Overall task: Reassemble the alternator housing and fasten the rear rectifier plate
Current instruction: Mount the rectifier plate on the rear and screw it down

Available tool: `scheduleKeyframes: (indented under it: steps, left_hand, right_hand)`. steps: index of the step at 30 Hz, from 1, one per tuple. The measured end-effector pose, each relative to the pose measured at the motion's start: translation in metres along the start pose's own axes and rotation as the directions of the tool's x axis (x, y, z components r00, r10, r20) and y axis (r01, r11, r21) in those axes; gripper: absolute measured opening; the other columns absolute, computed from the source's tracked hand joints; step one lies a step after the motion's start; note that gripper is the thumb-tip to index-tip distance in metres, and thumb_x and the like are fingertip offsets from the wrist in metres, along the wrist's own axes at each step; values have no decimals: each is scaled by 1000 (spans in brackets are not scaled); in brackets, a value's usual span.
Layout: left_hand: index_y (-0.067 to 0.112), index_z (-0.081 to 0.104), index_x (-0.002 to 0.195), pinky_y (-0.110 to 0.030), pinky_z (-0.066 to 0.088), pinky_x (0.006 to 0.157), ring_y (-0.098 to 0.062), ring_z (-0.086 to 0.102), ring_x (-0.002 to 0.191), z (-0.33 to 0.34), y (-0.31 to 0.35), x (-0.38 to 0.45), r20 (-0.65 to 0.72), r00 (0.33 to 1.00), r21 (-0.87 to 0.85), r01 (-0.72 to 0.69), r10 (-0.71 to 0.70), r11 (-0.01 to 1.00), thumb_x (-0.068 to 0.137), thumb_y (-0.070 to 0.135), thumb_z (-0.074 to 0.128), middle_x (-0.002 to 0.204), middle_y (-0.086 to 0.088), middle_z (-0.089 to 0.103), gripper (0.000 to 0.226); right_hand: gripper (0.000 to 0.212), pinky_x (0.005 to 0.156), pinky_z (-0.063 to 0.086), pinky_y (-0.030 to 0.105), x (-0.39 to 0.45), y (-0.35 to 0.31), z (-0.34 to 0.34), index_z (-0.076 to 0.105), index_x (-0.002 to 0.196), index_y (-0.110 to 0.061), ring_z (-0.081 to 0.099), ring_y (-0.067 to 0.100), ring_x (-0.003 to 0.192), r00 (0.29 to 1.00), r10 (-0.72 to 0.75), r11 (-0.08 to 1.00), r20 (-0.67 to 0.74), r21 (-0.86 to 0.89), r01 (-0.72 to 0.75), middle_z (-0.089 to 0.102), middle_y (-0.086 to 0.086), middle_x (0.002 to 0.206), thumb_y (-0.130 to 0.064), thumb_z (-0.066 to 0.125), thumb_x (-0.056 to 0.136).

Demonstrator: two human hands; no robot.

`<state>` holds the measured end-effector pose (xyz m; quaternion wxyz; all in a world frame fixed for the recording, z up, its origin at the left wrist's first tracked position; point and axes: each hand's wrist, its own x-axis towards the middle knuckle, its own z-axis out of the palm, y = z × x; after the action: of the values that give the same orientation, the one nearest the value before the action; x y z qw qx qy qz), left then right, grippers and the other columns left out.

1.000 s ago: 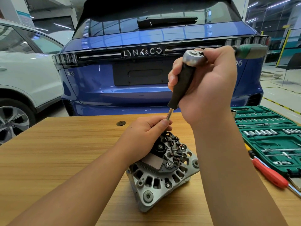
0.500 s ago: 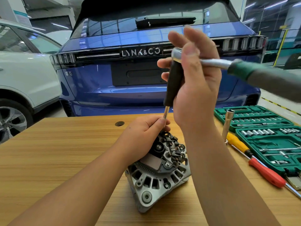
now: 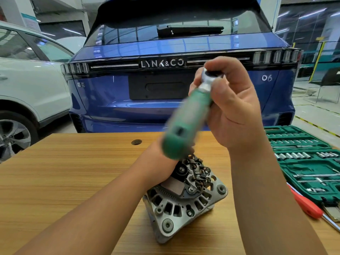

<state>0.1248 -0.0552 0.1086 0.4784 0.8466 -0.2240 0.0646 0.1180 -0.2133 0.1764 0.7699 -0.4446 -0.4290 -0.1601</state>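
Bright, even overhead light; wide-angle bending at edges; the green ratchet handle (image 3: 185, 124) motion-blurred.

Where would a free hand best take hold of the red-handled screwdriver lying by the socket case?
Grip the red-handled screwdriver around its thick red handle, coming from above. It lies flat on the wooden table, handle clear of the green socket case; its thin shaft runs off toward the frame's lower right, offering little to hold.
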Motion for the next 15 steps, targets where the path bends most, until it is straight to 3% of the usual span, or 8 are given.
scheduleKeyframes:
  steps: [3, 6, 8, 10, 13, 15]
  left_hand:
    - [46, 66, 96, -22, 41, 80, 15, 59, 96, -2, -1, 1, 48, 999, 94, -18, 14, 995, 104, 48, 41, 100, 31, 69, 27]
    - [51, 63, 95, -19, 38, 80, 18, 56, 97, -3, 1, 0, 68, 997, 132, -31, 22, 991, 103, 50, 39, 102, 36, 66, 26]
    - [51, 64, 96, -19, 39, 80, 18, 56, 97, -3, 1, 0, 69, 997, 136, -31, 21, 990, 105, 48, 40, 101, 36, 67, 25]
    - [49, 66, 98, -19, 39, 80, 17, 57, 97, -4, 0, 1, 61, 998, 130, -32, 24, 991, 105, 47, 41, 101, 34, 67, 26]
    - [48, 66, 99, -20, 39, 81, 18, 57, 98, -4, -1, 1, 64, 998, 125, -27, 19, 992, 105, 48, 41, 102, 35, 67, 26]
    - [47, 66, 101, -22, 41, 84, 17, 57, 98, -4, -2, 1, 57, 998, 104, -14, 8, 994, 105, 48, 40, 103, 35, 67, 26]
  right_hand:
    - [26, 68, 48, 37, 1, -1, 13, 62, 98, -23, 51, 21, 69, 972, -147, 939, -183, -335, 79, 57, -6, 79, -27, 80, 80]
    - [21, 58, 46, 27, 2, 0, 23, 59, 94, -23, 53, 14, 61, 878, -310, 835, -365, -546, 68, 59, -7, 73, -21, 78, 84]
    - [20, 54, 44, 26, 2, -2, 28, 60, 96, -18, 51, 15, 55, 826, -240, 912, -510, -411, 11, 58, -5, 66, -16, 76, 85]
    - [19, 54, 44, 25, 2, -6, 27, 59, 99, -14, 52, 14, 55, 833, -19, 993, -552, -109, -49, 59, -2, 66, -17, 72, 85]
    - [11, 65, 41, 26, 2, -13, 20, 62, 90, -15, 51, 13, 63, 882, 218, 974, -417, 150, -169, 64, 1, 74, -25, 63, 84]
    - [21, 74, 35, 30, 2, -16, 17, 59, 95, -11, 48, 13, 67, 916, 289, 939, -277, 266, -216, 65, 1, 82, -20, 64, 77]
